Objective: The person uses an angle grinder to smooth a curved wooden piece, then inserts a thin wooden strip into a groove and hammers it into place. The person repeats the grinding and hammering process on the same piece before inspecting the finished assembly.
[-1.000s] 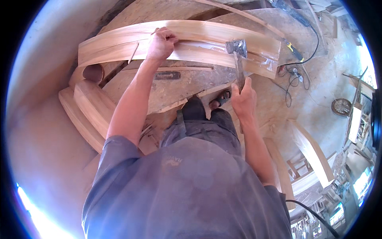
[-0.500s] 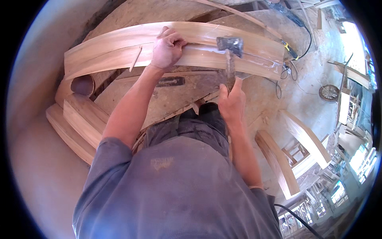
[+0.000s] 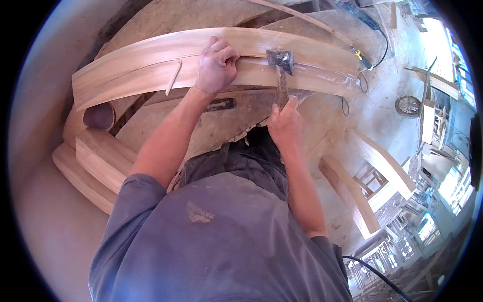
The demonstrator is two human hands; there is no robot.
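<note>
Closer to the left hand (image 3: 216,65) than half a second ago, the hammer (image 3: 280,62) has its head over the middle of the board (image 3: 249,45), by the seam. The right hand (image 3: 285,123) is wrapped round its handle; the left is curled narrow on the board, and whether it pinches anything small cannot be told. The board lies across the worktop (image 3: 246,113).

A misaimed blow could catch the left knuckles, since little room separates them from the head; a hard one beside the seam might split the wood. A stick (image 3: 174,78) lies over the board's near edge, where the left forearm could knock it off. More room opens toward the board's right end, though a yellow-and-black tool (image 3: 361,58) sits near that far corner.
</note>
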